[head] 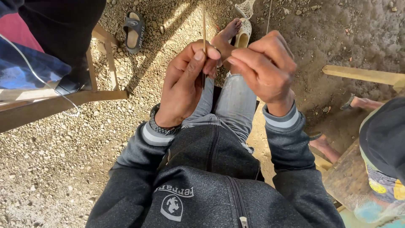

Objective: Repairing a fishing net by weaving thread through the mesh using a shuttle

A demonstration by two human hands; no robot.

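Wooden bench frame (63, 103) sat far left on the gravel. The left hand (185, 86) pinched a thin bamboo stick (204, 29), long axis running straight up and out of frame, so the tip was cut off. The right hand (263, 69) was curled tight, pinching near the stick's lower end, hidden behind fingers.

the person wears a dark grey zip-up sweatshirt with a white emblem on the chest, pale grey-banded cuffs, a dark braided wristband (162, 126) on the left wrist, faded grey jeans and light sandals.
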